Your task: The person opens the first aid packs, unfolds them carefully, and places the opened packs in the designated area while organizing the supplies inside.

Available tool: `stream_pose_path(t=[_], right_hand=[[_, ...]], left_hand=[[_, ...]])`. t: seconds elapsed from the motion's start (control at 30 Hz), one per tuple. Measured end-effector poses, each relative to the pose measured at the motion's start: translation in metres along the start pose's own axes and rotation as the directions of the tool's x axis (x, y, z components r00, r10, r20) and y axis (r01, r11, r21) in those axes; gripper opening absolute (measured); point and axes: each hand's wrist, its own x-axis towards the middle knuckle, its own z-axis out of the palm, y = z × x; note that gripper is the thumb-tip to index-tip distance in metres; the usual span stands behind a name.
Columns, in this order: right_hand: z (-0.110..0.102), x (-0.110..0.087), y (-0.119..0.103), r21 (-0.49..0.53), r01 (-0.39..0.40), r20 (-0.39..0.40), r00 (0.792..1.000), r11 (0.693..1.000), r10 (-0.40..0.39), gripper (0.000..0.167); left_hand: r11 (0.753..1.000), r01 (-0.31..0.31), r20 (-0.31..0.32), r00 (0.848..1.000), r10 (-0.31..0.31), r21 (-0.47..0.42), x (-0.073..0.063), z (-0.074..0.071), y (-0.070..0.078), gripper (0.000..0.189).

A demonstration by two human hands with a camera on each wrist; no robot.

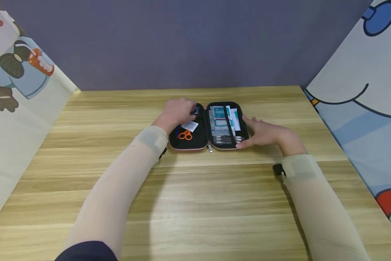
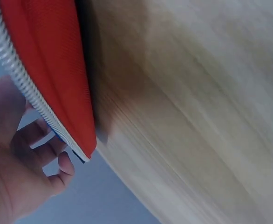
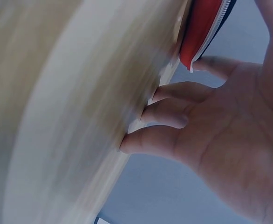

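Observation:
An unzipped black-lined case with a red outer shell lies spread flat on the table. Its left half holds orange-handled scissors and a white slip. Clear and teal-white packets sit under a black strap in its right half. My left hand reaches over the left half's far corner, thumb and index finger around a small dark object, mostly hidden. At the right edge my right hand spreads its fingers, touching the case's rim, other fingertips down on the table.
The wooden table reaches back to a grey-purple wall panel. Cartoon-printed panels stand on the left and right sides. A zipper pull hangs at the near end of the case's fold.

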Motion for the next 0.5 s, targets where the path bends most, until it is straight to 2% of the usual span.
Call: stream_pose_path(t=[0.13,0.23,0.4,0.5], right_hand=[[0.000,-0.001,0.000,0.002,-0.001,0.002,1.000,1.000,0.001,0.143],[0.000,-0.001,0.000,0.005,-0.006,0.002,1.000,1.000,0.006,0.143],[0.001,-0.001,0.000,0.002,-0.004,-0.002,1.000,1.000,0.004,0.143],[0.000,-0.002,0.000,0.003,-0.003,-0.001,1.000,1.000,0.003,0.143]], left_hand=[[0.999,-0.019,0.039,0.999,0.021,-0.048,-0.001,-0.003,-0.004,0.035],[0.991,-0.071,0.066,0.995,0.079,-0.114,-0.006,-0.007,-0.008,0.035],[0.964,-0.187,0.114,0.971,0.211,-0.187,-0.017,-0.016,-0.017,0.033],[0.962,-0.211,0.174,0.955,0.241,-0.174,-0.022,-0.017,-0.022,0.039]])
